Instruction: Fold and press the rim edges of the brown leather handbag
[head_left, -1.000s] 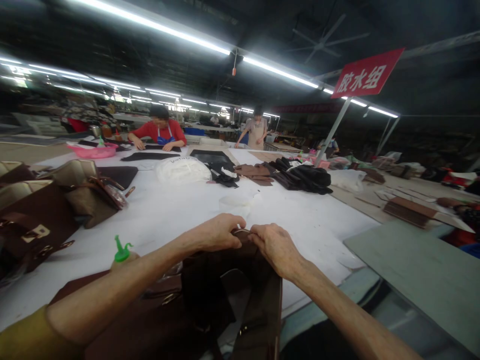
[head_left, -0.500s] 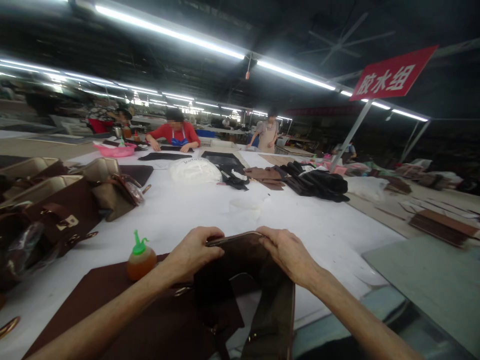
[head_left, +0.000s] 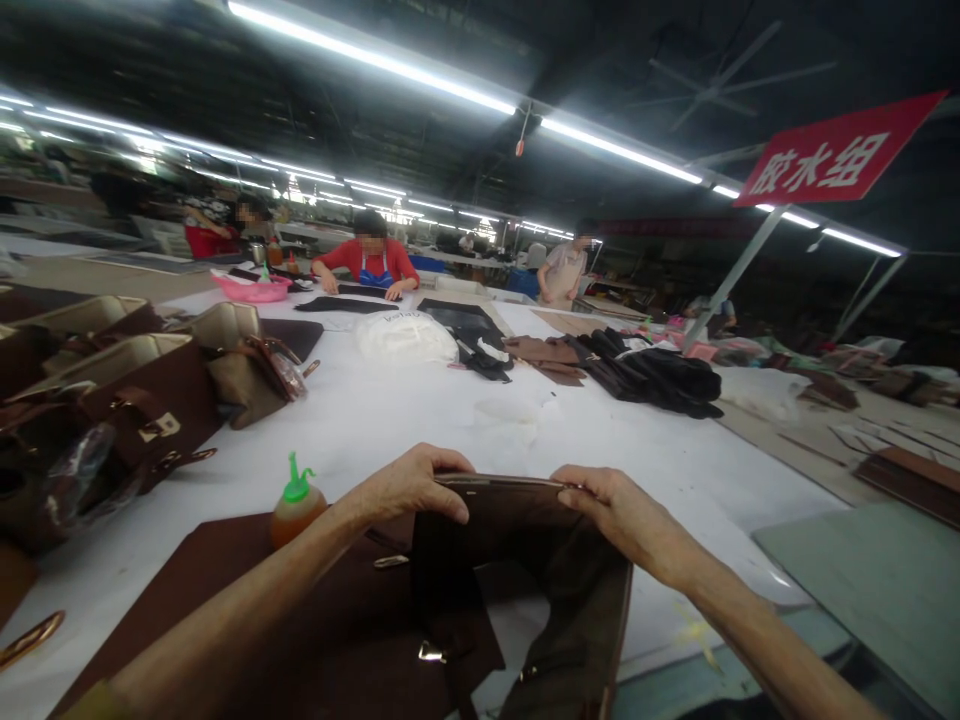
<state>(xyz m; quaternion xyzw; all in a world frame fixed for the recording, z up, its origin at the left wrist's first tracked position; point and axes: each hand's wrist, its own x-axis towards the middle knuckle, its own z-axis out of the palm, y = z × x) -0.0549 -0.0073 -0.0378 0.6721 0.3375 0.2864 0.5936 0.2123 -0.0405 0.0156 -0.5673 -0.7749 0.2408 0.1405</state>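
- Bag piece (head_left: 525,515), dark brown, glossy inner face; raised at the near side of the white-covered table (head_left: 420,420), between the two hands, its upper edge roughly level.
- Left hand (head_left: 424,485): thumb and fingers pinching the left end of that edge.
- Right hand (head_left: 615,508): closed on the edge towards its right corner.
- Brown panel (head_left: 195,590): flat, under and beside the left forearm.
- Squeeze bottle (head_left: 298,512): green nozzle, amber contents, upright just beyond the left forearm.
- Brown bags (head_left: 161,385): group, pale linings, at left.
- Black pieces (head_left: 656,372): heaped, farther back, right of centre.
- Co-worker in red (head_left: 367,262): across the table, both hands at dark strips.
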